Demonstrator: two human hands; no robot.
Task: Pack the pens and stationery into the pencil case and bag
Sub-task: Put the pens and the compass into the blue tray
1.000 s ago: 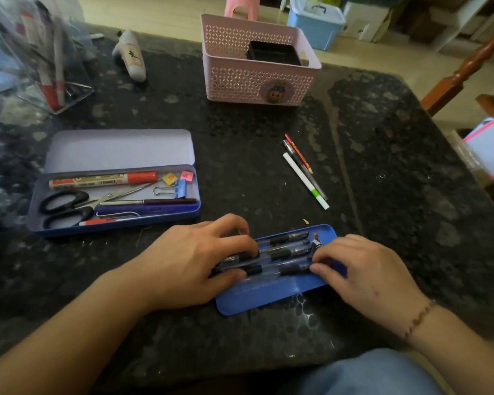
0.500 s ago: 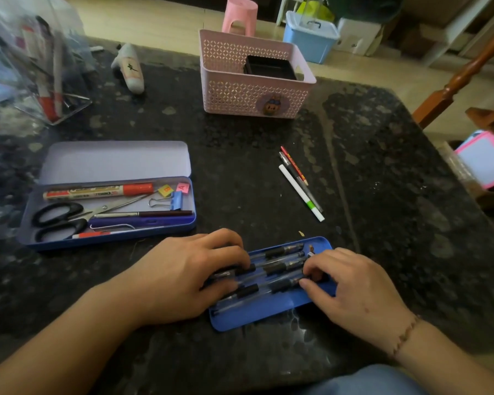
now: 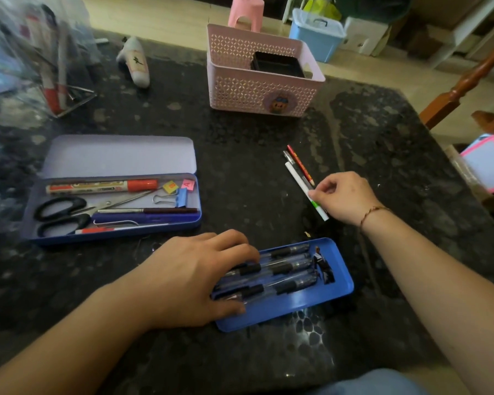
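**Black stone bench, two cases and a handful of pens**

Black speckled stone forms the bench, which fills most of the view. At its far edge stands a pink perforated basket with a dark box inside it. To the far left sits a clear plastic bag with pens showing through it, and a white glue gun lies between bag and basket.

On the left of the bench lies an open pencil case, its pale lid folded back flat. Inside it are a marker with a red cap, black-handled scissors, a dark pen, a blue binder clip and two small sticky notes.

Nearer the person lies a blue tray, turned slightly askew, holding several clear pens with black grips side by side. The left hand rests palm down over the left end of the tray, fingers spread flat on the pens and pressing them rather than gripping any one.

Beyond the tray, three loose items lie together on the stone: a white pen with a green band, a grey pen and a red pencil. The right hand, a thin bracelet at its wrist, is curled over the near end of the white pen, thumb and fingertips pinching it while it lies on the bench.
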